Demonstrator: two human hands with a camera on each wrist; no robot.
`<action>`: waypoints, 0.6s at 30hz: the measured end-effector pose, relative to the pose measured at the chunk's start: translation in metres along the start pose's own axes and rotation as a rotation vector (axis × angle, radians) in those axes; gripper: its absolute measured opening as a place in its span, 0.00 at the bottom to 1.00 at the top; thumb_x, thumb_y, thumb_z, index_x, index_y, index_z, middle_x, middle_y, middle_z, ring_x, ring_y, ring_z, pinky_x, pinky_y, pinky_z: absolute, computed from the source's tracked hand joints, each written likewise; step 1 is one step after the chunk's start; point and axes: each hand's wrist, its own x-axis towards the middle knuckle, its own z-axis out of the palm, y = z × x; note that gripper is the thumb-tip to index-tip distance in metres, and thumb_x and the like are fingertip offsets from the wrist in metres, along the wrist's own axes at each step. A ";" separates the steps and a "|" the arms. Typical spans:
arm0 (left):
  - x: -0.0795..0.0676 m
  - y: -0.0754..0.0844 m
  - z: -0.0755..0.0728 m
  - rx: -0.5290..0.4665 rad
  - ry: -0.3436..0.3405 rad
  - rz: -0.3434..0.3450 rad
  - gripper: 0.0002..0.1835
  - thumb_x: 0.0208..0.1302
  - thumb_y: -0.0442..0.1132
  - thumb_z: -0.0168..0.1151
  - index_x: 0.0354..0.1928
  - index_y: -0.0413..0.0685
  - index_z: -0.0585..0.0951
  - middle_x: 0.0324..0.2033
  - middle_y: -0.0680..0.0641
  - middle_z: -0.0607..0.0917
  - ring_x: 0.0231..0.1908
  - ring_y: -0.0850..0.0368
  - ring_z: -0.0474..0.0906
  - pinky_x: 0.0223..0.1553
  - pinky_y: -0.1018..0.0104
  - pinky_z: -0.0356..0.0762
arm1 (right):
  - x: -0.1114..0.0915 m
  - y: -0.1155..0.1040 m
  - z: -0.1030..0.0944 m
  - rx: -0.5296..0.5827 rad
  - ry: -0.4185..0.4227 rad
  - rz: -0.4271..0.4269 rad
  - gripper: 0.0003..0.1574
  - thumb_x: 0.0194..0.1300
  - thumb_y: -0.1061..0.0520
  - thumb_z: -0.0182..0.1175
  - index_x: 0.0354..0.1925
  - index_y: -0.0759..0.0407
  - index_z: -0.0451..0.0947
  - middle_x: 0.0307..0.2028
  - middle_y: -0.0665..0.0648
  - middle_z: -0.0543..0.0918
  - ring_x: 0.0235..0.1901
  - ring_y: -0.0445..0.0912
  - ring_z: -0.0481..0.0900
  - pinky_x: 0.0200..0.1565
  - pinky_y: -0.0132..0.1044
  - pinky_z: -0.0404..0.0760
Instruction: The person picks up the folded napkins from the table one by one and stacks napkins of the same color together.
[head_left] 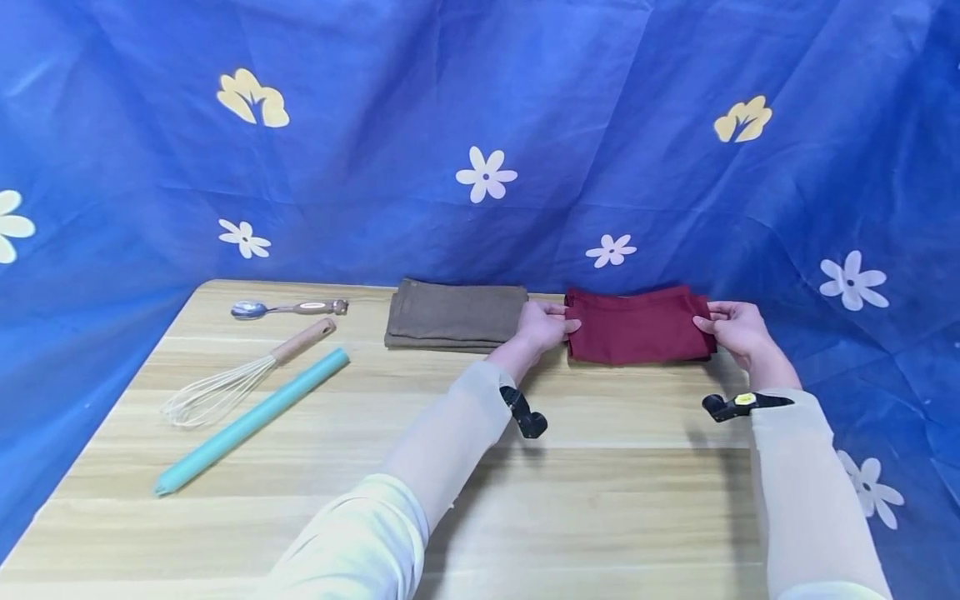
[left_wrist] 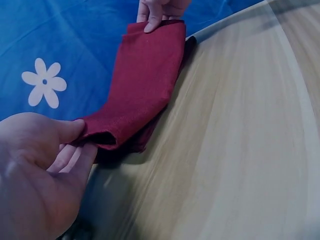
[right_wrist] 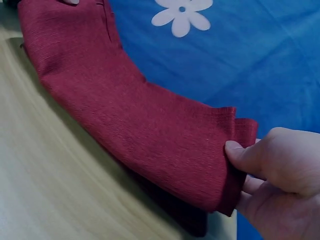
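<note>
Folded maroon cloth [head_left: 637, 329], finely ribbed, narrowly pinched at opposite ends by left grip [head_left: 542, 327] and right grip [head_left: 740, 331]; flat, rectangular brown cloth [head_left: 457, 315] seen beside left grip.

"What's carrying everything at your end?"

"From my station I see a pale, wood-grained worktop [head_left: 600, 517] with a rounded far-left corner."

"And on its left?"

"I've got a silver metal spoon with a brown handle [head_left: 309, 307] near the back edge. In front of it slants a cream wire whisk with a light-brown handle [head_left: 262, 364], and just beside that a long turquoise rod [head_left: 251, 422], slanted alike."

"Along the back?"

"A folded grey-brown cloth [head_left: 459, 315], then a folded dark-red cloth [head_left: 637, 327] to its right. I can't tell how much of its underside rests."
</note>
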 end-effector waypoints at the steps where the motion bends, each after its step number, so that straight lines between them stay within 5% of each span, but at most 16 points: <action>1: 0.000 -0.001 0.000 0.017 -0.005 -0.004 0.17 0.63 0.30 0.78 0.53 0.36 0.86 0.42 0.41 0.91 0.42 0.53 0.88 0.46 0.66 0.86 | 0.000 0.001 0.002 -0.004 0.008 0.002 0.33 0.75 0.67 0.63 0.68 0.84 0.64 0.33 0.35 0.84 0.35 0.26 0.79 0.40 0.19 0.80; 8: -0.006 -0.007 -0.003 0.080 -0.080 -0.017 0.24 0.62 0.28 0.77 0.59 0.33 0.81 0.48 0.40 0.89 0.46 0.52 0.86 0.47 0.67 0.84 | -0.001 0.011 0.005 -0.055 0.032 0.017 0.30 0.75 0.65 0.64 0.65 0.85 0.67 0.35 0.41 0.84 0.34 0.26 0.78 0.39 0.19 0.80; 13: -0.010 -0.007 -0.004 0.195 -0.104 -0.028 0.22 0.62 0.30 0.77 0.56 0.32 0.81 0.49 0.41 0.85 0.47 0.51 0.84 0.50 0.66 0.84 | -0.001 0.018 0.002 -0.161 0.028 0.040 0.33 0.75 0.62 0.65 0.66 0.85 0.67 0.45 0.57 0.81 0.37 0.30 0.73 0.40 0.18 0.76; 18: -0.012 -0.008 -0.005 0.276 -0.054 -0.014 0.16 0.65 0.35 0.76 0.50 0.35 0.84 0.45 0.43 0.86 0.47 0.52 0.81 0.52 0.64 0.81 | -0.004 0.019 0.003 -0.203 0.039 0.068 0.32 0.76 0.60 0.65 0.66 0.83 0.69 0.52 0.68 0.78 0.40 0.35 0.73 0.40 0.18 0.74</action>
